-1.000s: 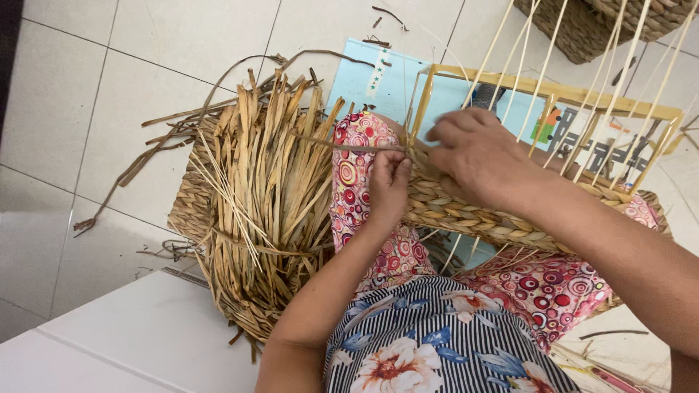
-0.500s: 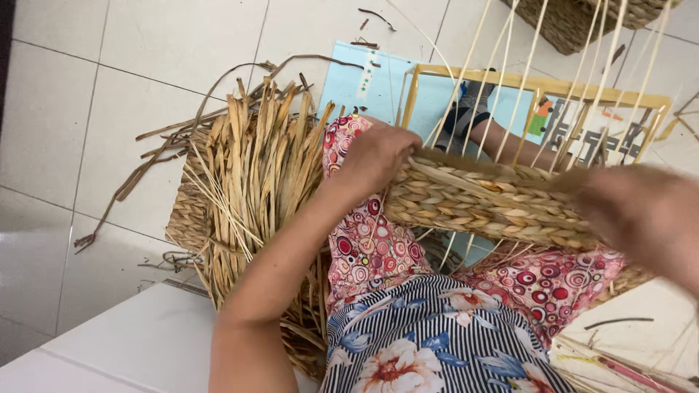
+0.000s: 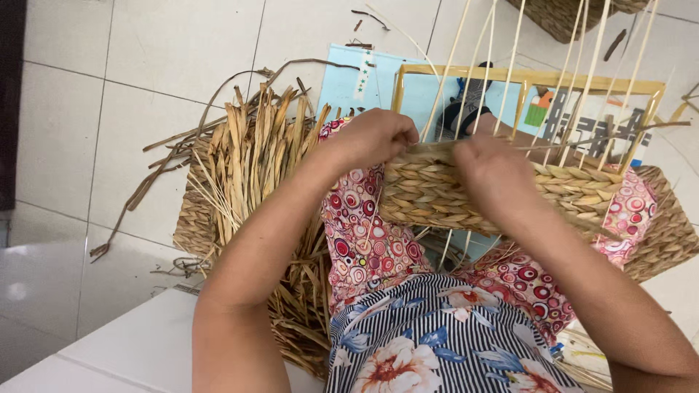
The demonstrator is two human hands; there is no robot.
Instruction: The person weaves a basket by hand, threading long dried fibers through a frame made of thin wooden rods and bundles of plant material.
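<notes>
Half-woven basket (image 3: 510, 193) on person's lap, thin upright stakes (image 3: 510, 65) rising from wooden frame (image 3: 531, 78). Left hand (image 3: 375, 138) curled tight, pinching top edge of weave at left end. Right hand (image 3: 491, 171) fingers closed, gripping same edge near middle. Dried straw bundle (image 3: 247, 175) on floor, left of knees.
</notes>
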